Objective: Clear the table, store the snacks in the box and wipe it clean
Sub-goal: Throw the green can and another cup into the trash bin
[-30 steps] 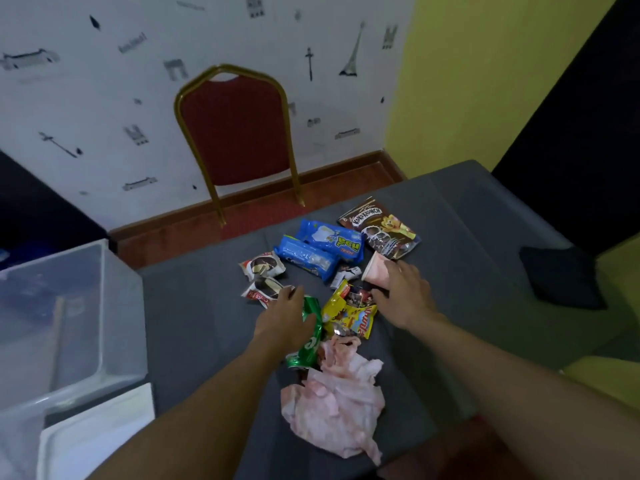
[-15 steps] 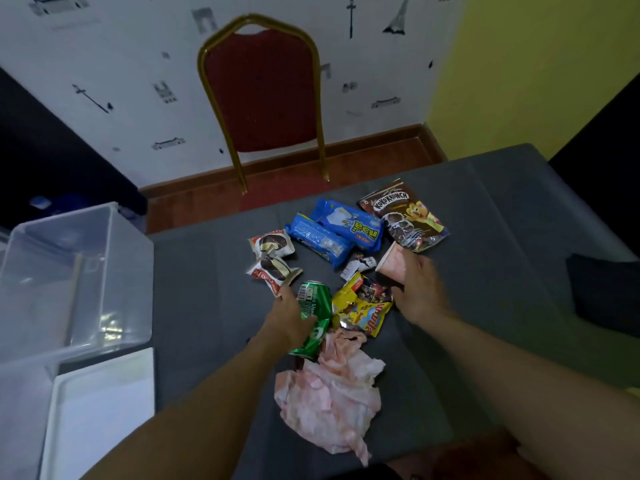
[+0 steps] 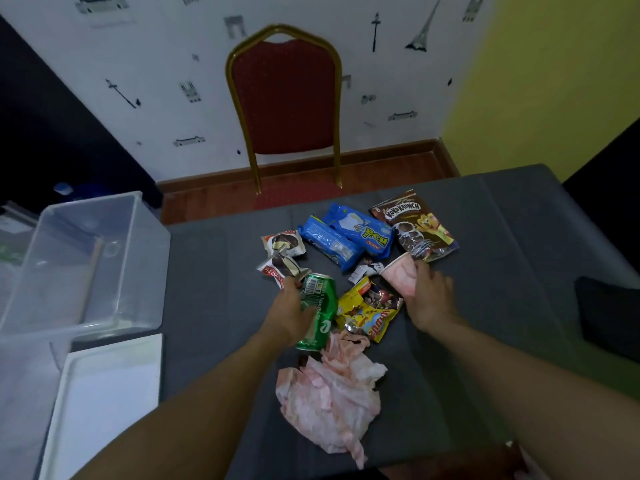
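Green can (image 3: 317,311) gripped by L hand (image 3: 291,313), fingers curled round its side. R hand (image 3: 429,299) fingers wrap pink cup (image 3: 398,273), held tilted. Prob. rubbish goes first, clearing way to snacks (image 3: 329,244). Snacks lie clustered mid-table (image 3: 502,237); open box (image 3: 86,265) stands left, well apart.

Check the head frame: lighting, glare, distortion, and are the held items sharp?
Head view: dim, soft shadows; wide-angle bending toward the edges; faint highlights on the clear plastic box; the green drink can in the left hand and pink paper cup in the right hand fairly sharp.
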A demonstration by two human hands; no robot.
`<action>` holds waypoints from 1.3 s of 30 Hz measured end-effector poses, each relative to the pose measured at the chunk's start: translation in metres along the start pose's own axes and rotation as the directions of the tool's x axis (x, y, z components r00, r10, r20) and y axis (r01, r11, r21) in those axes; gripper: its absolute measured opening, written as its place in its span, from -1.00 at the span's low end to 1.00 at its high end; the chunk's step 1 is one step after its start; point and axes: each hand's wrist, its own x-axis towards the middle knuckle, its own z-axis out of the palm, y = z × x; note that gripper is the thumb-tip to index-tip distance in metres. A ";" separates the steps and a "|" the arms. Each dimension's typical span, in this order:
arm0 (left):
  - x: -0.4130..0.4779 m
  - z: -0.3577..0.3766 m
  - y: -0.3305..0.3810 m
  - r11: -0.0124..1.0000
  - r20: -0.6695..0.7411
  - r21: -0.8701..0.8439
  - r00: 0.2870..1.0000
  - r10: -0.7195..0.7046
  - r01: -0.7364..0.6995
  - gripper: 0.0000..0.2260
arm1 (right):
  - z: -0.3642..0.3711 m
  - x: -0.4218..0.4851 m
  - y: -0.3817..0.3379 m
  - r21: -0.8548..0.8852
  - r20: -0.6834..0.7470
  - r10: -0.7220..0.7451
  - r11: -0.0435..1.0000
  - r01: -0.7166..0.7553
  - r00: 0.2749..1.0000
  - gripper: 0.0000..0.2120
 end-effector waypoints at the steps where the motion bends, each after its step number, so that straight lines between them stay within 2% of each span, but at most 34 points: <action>1: -0.001 -0.001 0.000 1.000 -0.012 -0.010 1.000 0.004 -0.004 -0.65 | 0.000 -0.001 -0.001 -0.022 0.009 0.012 1.000 -0.012 1.000 -0.30; 8: -0.011 -0.008 0.000 0.997 -0.081 -0.072 0.997 0.009 -0.015 -0.66 | -0.001 -0.006 -0.008 0.071 0.103 0.142 0.986 -0.149 0.985 -0.15; 12: -0.018 -0.013 -0.006 0.996 -0.106 -0.091 0.994 0.004 -0.013 -0.66 | -0.002 -0.014 -0.007 -0.009 0.136 0.174 0.985 -0.175 0.975 -0.05; 17: -0.029 -0.023 -0.014 0.995 -0.138 -0.094 0.990 0.017 -0.030 -0.67 | -0.008 -0.029 -0.014 0.011 0.082 0.173 0.985 -0.175 0.981 -0.03; 20: -0.035 -0.031 -0.017 0.995 -0.162 -0.089 0.986 0.027 -0.042 -0.66 | -0.017 -0.041 -0.027 0.099 0.009 0.099 0.990 -0.100 0.995 -0.05; 25: -0.048 -0.055 -0.023 0.993 -0.205 -0.090 0.977 0.057 -0.076 -0.68 | -0.027 -0.064 -0.062 0.208 -0.082 -0.119 0.969 0.133 0.990 -0.14; 31: -0.079 -0.096 -0.048 0.992 -0.279 -0.079 0.958 0.074 -0.100 -0.68 | -0.013 -0.096 -0.120 0.216 -0.115 -0.345 0.907 0.363 0.931 -0.26; 39: -0.151 -0.167 -0.137 0.978 -0.405 -0.207 0.912 -0.068 -0.019 -0.69 | 0.029 -0.174 -0.224 0.272 -0.076 -0.578 0.772 0.574 0.813 -0.22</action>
